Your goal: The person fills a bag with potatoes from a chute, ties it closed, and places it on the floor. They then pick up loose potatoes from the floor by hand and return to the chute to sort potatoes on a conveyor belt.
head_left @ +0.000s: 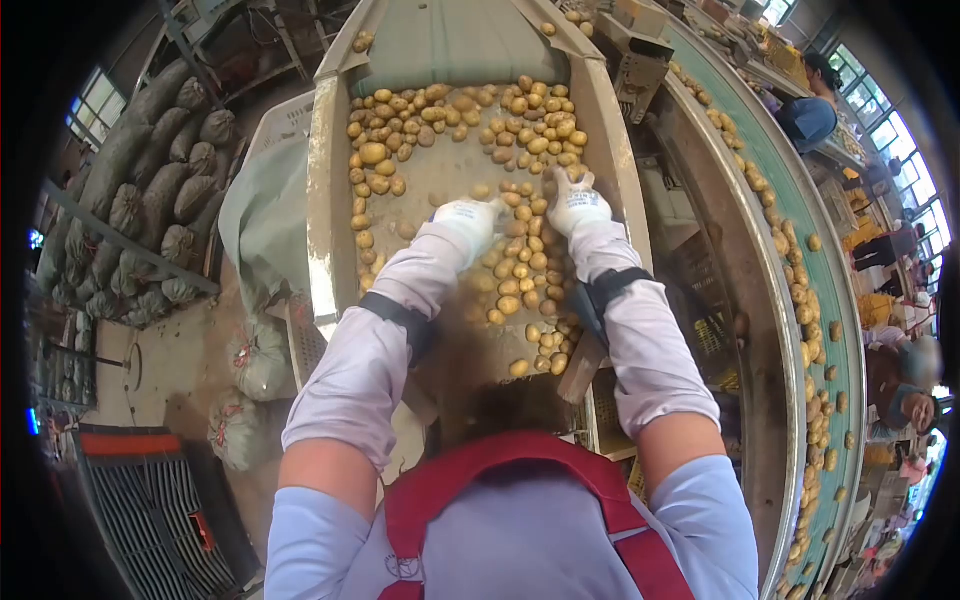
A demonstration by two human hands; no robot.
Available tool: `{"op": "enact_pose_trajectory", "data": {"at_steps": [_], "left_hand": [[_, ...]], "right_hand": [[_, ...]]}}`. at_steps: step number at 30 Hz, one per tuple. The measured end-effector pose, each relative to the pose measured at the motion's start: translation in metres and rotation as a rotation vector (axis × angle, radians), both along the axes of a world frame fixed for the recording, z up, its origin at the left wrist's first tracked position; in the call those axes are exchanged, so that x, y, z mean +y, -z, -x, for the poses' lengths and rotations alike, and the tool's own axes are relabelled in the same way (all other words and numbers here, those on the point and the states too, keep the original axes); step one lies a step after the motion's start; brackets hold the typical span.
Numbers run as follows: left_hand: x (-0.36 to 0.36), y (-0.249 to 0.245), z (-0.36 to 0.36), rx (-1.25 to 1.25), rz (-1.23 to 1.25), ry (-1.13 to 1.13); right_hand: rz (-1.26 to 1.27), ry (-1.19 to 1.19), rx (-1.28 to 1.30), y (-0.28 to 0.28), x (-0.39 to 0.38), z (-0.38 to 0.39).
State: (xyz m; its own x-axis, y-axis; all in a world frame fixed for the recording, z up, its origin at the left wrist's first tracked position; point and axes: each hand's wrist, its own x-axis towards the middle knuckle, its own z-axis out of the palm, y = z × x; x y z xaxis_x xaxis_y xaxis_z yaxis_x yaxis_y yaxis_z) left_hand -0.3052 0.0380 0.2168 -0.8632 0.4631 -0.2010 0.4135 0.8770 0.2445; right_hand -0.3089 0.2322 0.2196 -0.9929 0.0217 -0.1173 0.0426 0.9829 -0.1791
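Potatoes (373, 153) lie scattered over a flat metal chute (440, 180) with raised side walls. My left hand (470, 222), in a white glove, is low over the middle of the chute, beside a band of potatoes (515, 270). Its fingers are smeared and partly hidden, so their hold cannot be made out. Near the right wall, my right hand (578, 205) is also gloved in white. Its fingers are apart and point away from me, close to potatoes, and I see nothing held in them. Several potatoes between the hands are blurred.
A green belt (435, 45) meets the chute's far end. To the right runs a long green conveyor (775, 200) carrying potatoes. Filled sacks (165, 190) are stacked at left, near a grey cloth (265, 225). Yellow crates (710, 340) stand below right. Other people (810, 115) are farther right.
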Motion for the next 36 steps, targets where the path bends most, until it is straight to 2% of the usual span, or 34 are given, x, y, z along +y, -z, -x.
{"op": "enact_pose_trajectory", "data": {"at_steps": [2, 7, 9, 10, 11, 13, 14, 15, 17, 18, 19, 21, 22, 23, 24, 25, 28, 29, 31, 32, 33, 34, 35, 36], "left_hand": [[-0.007, -0.002, -0.009, -0.002, 0.022, -0.044], [-0.020, -0.004, -0.034, -0.056, 0.101, -0.075], [-0.024, -0.001, -0.042, -0.032, 0.029, -0.076], [-0.024, -0.001, -0.041, -0.025, 0.042, -0.076], [-0.023, 0.001, -0.038, -0.022, 0.042, -0.078], [-0.020, -0.001, -0.031, -0.057, 0.209, 0.040], [-0.019, -0.003, -0.031, -0.053, 0.216, 0.042], [-0.018, -0.004, -0.034, -0.088, 0.190, 0.021], [-0.017, -0.010, -0.042, -0.116, 0.163, 0.006], [-0.021, -0.014, -0.049, -0.150, 0.161, 0.056], [-0.023, -0.017, -0.058, -0.183, 0.158, 0.108], [-0.024, -0.024, -0.074, -0.246, 0.111, 0.118], [-0.029, -0.024, -0.080, -0.313, 0.020, 0.105], [-0.034, -0.025, -0.086, -0.377, -0.070, 0.091], [-0.039, -0.025, -0.097, -0.245, -0.091, 0.043], [-0.048, -0.025, -0.104, -0.253, -0.094, 0.035], [-0.082, -0.024, -0.116, -0.200, -0.534, -0.149], [-0.090, -0.034, -0.120, -0.147, -0.540, -0.217], [-0.101, -0.034, -0.119, -0.263, -0.737, -0.496], [-0.106, -0.021, -0.118, -0.140, -0.885, -0.455], [-0.101, -0.023, -0.120, -0.132, -0.886, -0.473], [-0.084, -0.031, -0.125, 0.118, -0.869, -0.386], [-0.065, -0.039, -0.131, 0.366, -0.838, -0.293], [-0.046, -0.051, -0.135, 0.283, -0.764, -0.222]], "right_hand": [[0.103, 0.206, 0.026, 0.000, -0.006, 0.003], [0.161, 0.126, 0.013, 0.010, 0.010, -0.030], [0.336, -0.039, -0.004, 0.037, 0.027, -0.040], [0.509, -0.013, -0.030, 0.034, 0.027, -0.046], [0.509, -0.016, -0.027, 0.029, 0.029, -0.052], [0.807, 0.047, -0.084, 0.013, 0.035, -0.066], [0.896, 0.088, 0.069, 0.026, 0.036, -0.068], [0.902, 0.092, 0.067, 0.028, 0.038, -0.069], [0.655, 0.012, 0.427, 0.029, 0.048, -0.064], [0.581, 0.004, 0.316, 0.030, 0.051, -0.058], [0.579, 0.011, 0.321, 0.025, 0.048, -0.058], [0.202, -0.002, -0.043, 0.009, 0.023, -0.059], [0.081, -0.011, -0.109, 0.015, 0.016, -0.056], [0.081, -0.011, -0.109, 0.010, 0.014, -0.054], [0.048, -0.033, -0.131, 0.006, 0.014, -0.052], [0.014, -0.061, -0.159, 0.004, 0.013, -0.050], [0.078, -0.092, -0.164, 0.017, 0.025, -0.053], [0.082, -0.089, -0.113, 0.020, 0.025, -0.062], [0.237, -0.301, 0.070, 0.029, 0.042, -0.067], [0.720, 0.061, -0.301, -0.021, 0.021, -0.084], [1.276, 0.154, -0.416, -0.016, 0.020, -0.093], [1.527, 0.066, -0.402, -0.017, 0.015, -0.104], [1.629, 0.086, -0.430, -0.028, 0.003, -0.120], [1.850, 0.059, -0.494, -0.019, -0.007, -0.133]]}}
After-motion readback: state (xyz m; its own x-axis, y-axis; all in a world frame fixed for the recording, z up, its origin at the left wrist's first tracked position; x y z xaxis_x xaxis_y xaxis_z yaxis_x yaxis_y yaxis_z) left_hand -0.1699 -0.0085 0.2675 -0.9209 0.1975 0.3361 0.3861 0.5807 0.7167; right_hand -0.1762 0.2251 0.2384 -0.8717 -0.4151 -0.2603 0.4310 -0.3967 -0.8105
